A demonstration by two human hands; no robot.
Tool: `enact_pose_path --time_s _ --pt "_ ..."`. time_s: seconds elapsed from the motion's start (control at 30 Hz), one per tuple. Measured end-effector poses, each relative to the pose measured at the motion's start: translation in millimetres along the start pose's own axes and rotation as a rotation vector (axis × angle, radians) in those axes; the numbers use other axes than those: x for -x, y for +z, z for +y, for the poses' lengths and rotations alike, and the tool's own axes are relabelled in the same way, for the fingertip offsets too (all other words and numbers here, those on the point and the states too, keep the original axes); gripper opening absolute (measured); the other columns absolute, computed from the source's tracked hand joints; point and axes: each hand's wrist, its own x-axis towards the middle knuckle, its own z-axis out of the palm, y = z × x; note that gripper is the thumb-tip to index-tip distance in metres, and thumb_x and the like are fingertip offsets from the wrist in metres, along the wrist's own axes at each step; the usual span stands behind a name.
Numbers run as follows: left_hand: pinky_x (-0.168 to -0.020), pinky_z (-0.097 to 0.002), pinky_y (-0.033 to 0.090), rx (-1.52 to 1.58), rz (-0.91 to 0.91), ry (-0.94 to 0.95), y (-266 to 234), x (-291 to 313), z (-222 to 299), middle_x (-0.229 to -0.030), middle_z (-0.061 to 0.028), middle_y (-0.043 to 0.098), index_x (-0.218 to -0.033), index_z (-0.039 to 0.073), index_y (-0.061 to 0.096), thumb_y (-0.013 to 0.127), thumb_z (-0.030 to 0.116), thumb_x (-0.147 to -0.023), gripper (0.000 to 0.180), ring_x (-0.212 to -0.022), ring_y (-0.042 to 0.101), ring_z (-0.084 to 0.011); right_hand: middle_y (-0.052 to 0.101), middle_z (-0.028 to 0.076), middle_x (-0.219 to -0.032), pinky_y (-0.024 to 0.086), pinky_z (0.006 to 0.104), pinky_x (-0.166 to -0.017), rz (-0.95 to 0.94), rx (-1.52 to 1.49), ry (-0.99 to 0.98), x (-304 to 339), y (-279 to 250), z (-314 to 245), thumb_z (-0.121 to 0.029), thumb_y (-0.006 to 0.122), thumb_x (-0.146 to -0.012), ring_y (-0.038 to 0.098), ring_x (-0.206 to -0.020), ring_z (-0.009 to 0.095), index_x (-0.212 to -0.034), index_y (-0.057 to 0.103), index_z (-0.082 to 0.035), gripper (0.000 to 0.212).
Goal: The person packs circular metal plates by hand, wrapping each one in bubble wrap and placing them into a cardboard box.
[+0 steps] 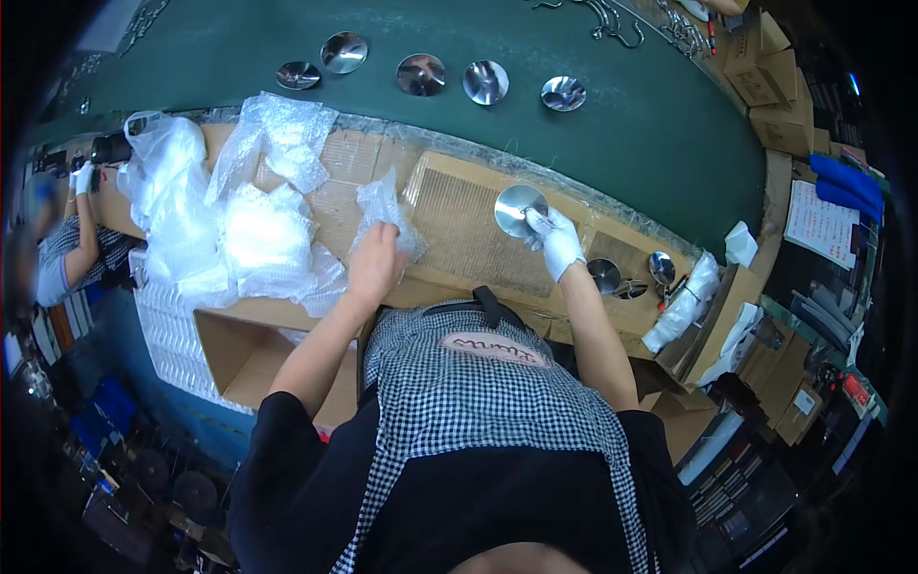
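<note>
My right hand (pixel 557 246), in a white glove, grips a round, mirror-bright metal disc (pixel 517 203) by its near right part, above the cardboard-covered front of the bench. To its left, my bare left hand (pixel 376 265) has its fingers closed on the near end of a small crumpled piece of bubble wrap (pixel 380 199). A larger heap of bubble wrap (pixel 265 234) lies further left. Two more shiny round metal pieces, one dark (pixel 603 275) and one brighter (pixel 662 268), lie to the right of my gloved hand.
Several shiny discs (pixel 486 83) stand in a loose row on the green bench top (pixel 574 143). Curved metal hooks (pixel 604 21) lie at the far edge. An open cardboard box (pixel 258 359) sits below my left forearm. At the far left, another person's gloved hand (pixel 83 177) shows.
</note>
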Motion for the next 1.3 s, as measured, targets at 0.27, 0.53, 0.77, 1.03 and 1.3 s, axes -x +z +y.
enact_pose_path --time_s 0.27,0.53,0.77,1.03,1.3 --pt "-0.072 -0.0496 0.050 -0.042 0.042 -0.083 47 4 -39 -0.089 -0.0227 0.059 -0.100 0.000 0.057 0.058 0.012 -0.082 0.022 -0.080 0.061 -0.0413 0.065 0.003 -0.082 0.040 0.0210 -0.052 -0.131 -0.061 0.019 17 5 12 -0.023 0.065 -0.089 0.054 -0.059 0.008 -0.106 0.063 -0.004 0.025" --pt "-0.069 -0.0426 0.047 0.232 0.610 -0.194 -6 -4 55 -0.084 -0.0194 0.063 -0.102 0.000 0.059 0.058 0.008 -0.087 0.017 -0.076 0.062 -0.0355 0.062 0.006 -0.111 0.049 0.0315 -0.089 -0.558 -0.165 -0.100 45 17 -14 -0.022 0.063 -0.091 0.060 -0.101 0.016 -0.120 0.058 0.000 0.037" --pt "-0.061 -0.0290 0.048 0.679 0.552 -0.126 1 10 118 -0.077 -0.0112 0.064 -0.101 -0.002 0.063 0.062 0.002 -0.084 0.017 -0.069 0.060 -0.0139 0.066 0.003 -0.103 0.045 0.0269 -0.087 -0.804 -0.150 -0.244 73 28 -38 -0.022 0.065 -0.090 0.060 -0.098 0.014 -0.111 0.065 -0.002 0.029" --pt "-0.054 -0.0262 0.045 0.460 0.720 -0.159 -6 32 150 -0.074 -0.0031 0.062 -0.100 -0.002 0.061 0.058 0.004 -0.090 0.012 -0.061 0.056 -0.0091 0.067 0.016 -0.090 0.050 0.0332 -0.072 -0.267 0.234 -0.715 84 28 -28 -0.020 0.067 -0.085 0.065 -0.075 0.024 -0.091 0.067 0.003 0.024" --pt "-0.054 -0.0387 0.045 0.036 0.776 0.345 4 34 192 -0.071 -0.0148 0.058 -0.086 0.001 0.061 0.064 0.003 -0.082 0.005 -0.061 0.058 -0.0325 0.055 0.017 -0.088 0.049 0.0436 -0.068 0.012 0.637 -1.093 94 41 -21 -0.013 0.058 -0.083 0.060 -0.081 0.038 -0.089 0.060 -0.001 0.013"
